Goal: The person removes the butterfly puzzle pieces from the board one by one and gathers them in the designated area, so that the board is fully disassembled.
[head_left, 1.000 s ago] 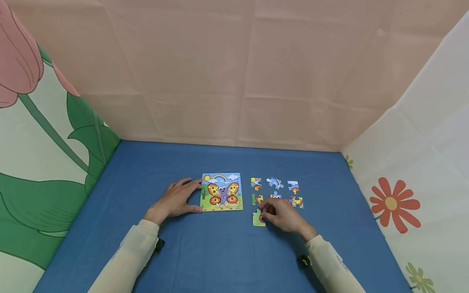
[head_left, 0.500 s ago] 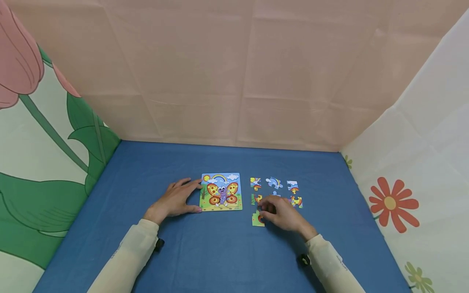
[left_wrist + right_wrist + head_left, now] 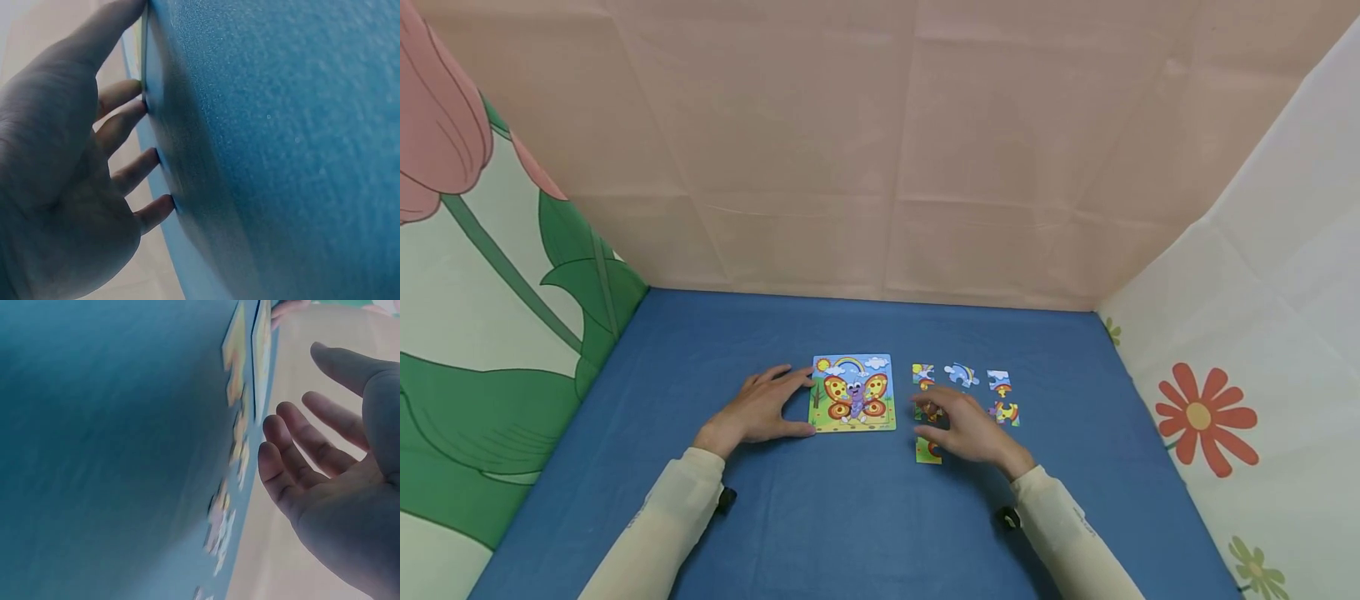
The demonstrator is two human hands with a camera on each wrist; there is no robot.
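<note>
A square butterfly puzzle board (image 3: 853,393) lies flat on the blue cloth. My left hand (image 3: 765,408) rests at its left edge, fingers and thumb spread and fairly straight; the left wrist view shows the fingertips (image 3: 165,203) down on the cloth. Right of the board, my right hand (image 3: 964,423) is over the loose puzzle pieces with thumb and fingers apart. Nothing is between those fingers (image 3: 319,447) in the right wrist view. A green corner piece (image 3: 928,452) shows just below its thumb. The hand partly covers the middle row of pieces.
Beyond the right hand lie a sun piece (image 3: 922,372), a rainbow piece (image 3: 961,375) and a cloud piece (image 3: 999,382). A yellow wing piece (image 3: 1006,413) sits to its right. A beige backdrop (image 3: 880,167) rises behind the blue table (image 3: 820,517), with printed side panels.
My right hand's thumb and fingers have parted from a close pinch, and the hand has shifted slightly left and away from me. The left hand and the board stay put.
</note>
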